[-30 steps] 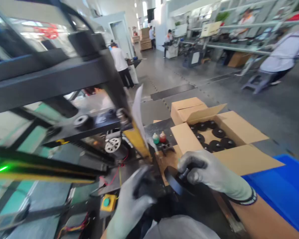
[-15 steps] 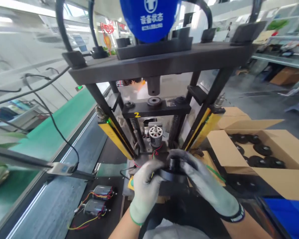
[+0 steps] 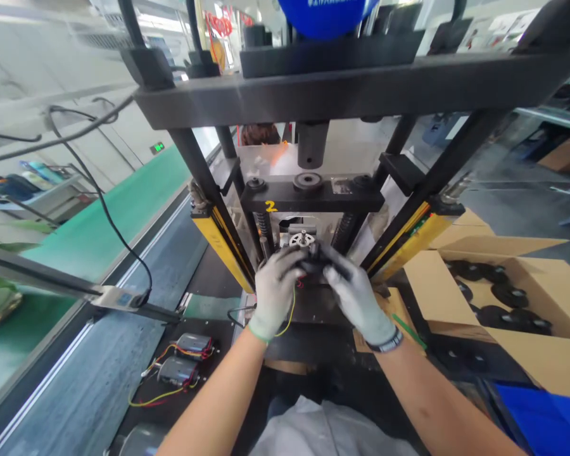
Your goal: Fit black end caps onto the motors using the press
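Between my gloved hands is a round black flanged part with a raised hub [image 3: 316,258], blurred by motion. My left hand [image 3: 276,285] grips its left side and my right hand [image 3: 354,288] its right side, fingers closed round the rim. Just behind it, an electric motor [image 3: 302,239] stands upright in the press, its shaft pointing up; the part hides most of its body. Above the motor is the press's black crossplate [image 3: 285,201] marked with a yellow 2, and higher up hangs the ram [image 3: 312,144].
Yellow light-curtain bars [image 3: 223,250] flank the press opening. At right, an open cardboard box [image 3: 449,304] holds several black round parts. Two motors with wires [image 3: 178,370] lie on the left of the bench, beside a green conveyor belt [image 3: 123,196]. A person's head shows behind the press.
Both hands have moved forward with the black part, from in front of the press to right by the upright motor, now partly covering it. The camera view has shifted closer.
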Demonstrator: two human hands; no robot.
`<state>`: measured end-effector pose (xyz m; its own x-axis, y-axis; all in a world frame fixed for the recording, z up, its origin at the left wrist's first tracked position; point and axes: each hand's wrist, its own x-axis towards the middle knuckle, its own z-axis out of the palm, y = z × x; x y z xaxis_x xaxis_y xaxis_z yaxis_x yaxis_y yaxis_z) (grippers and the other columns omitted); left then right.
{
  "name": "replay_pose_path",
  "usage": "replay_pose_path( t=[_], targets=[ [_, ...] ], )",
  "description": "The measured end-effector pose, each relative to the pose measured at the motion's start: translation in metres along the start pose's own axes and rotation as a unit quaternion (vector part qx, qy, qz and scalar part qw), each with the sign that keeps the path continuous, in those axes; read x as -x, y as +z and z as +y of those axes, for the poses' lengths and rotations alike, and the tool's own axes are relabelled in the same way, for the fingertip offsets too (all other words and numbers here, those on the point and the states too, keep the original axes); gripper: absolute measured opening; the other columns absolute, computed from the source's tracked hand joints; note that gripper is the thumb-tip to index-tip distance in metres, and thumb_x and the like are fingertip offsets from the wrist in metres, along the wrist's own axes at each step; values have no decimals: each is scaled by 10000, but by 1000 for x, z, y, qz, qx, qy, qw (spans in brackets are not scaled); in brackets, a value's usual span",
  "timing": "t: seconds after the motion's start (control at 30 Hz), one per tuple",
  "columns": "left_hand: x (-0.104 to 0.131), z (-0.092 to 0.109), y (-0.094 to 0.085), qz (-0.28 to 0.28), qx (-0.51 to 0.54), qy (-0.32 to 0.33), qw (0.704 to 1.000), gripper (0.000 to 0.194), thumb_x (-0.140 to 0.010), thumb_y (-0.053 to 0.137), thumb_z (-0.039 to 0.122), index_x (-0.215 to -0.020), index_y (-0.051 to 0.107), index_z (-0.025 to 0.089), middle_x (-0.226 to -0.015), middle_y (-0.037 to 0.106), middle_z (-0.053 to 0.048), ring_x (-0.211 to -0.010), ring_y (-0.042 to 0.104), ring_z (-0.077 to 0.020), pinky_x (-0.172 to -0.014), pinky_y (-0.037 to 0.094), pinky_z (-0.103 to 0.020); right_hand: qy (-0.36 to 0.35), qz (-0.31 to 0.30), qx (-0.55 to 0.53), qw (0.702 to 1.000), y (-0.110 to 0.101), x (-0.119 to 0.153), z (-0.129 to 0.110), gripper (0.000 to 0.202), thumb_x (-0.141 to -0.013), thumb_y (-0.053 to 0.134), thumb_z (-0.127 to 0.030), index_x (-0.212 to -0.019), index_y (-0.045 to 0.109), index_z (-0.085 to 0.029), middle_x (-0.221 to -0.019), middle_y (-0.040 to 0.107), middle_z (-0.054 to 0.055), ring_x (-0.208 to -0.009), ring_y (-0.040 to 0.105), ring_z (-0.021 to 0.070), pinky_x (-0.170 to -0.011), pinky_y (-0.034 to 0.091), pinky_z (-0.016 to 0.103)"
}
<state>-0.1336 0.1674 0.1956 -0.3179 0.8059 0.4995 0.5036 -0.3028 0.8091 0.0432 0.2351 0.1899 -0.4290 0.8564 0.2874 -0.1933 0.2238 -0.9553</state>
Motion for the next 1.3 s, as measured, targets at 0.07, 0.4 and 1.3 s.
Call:
replay_pose_path(
  t=[0.07, 0.4, 1.3],
  targets=[
    [-28, -15, 15, 21, 8, 10, 1000, 317, -953, 669, 186, -1233, 791, 273, -1353, 770, -46, -1334, 674, -250, -1219, 478, -412, -44, 22, 27, 998, -2, -34, 10, 536, -963, 709, -562, -1414, 695, -271, -1504, 653, 56, -1459, 551, 303, -1308, 350, 502],
    [-59, -86, 60, 92, 113, -10, 989, 318, -991, 626, 370, -1253, 699, 205, -1292, 761, -102, -1252, 687, -254, -1175, 502, -428, -75, 67, -75, 992, 11, -101, 80, 520, -877, 775, -602, -1240, 766, -231, -1363, 742, 82, -1333, 649, 282, -1234, 441, 470],
    [-63, -87, 52, 19, 118, 4, 993, 621, -1020, 435, 707, -1268, 689, 196, -1328, 742, -121, -1292, 667, -265, -1180, 487, -412, -98, 146, -9, 984, 25, -90, 77, 441, -978, 603, -614, -1104, 713, -206, -1194, 764, 68, -1148, 677, 224, -1095, 517, 377]
  ],
)
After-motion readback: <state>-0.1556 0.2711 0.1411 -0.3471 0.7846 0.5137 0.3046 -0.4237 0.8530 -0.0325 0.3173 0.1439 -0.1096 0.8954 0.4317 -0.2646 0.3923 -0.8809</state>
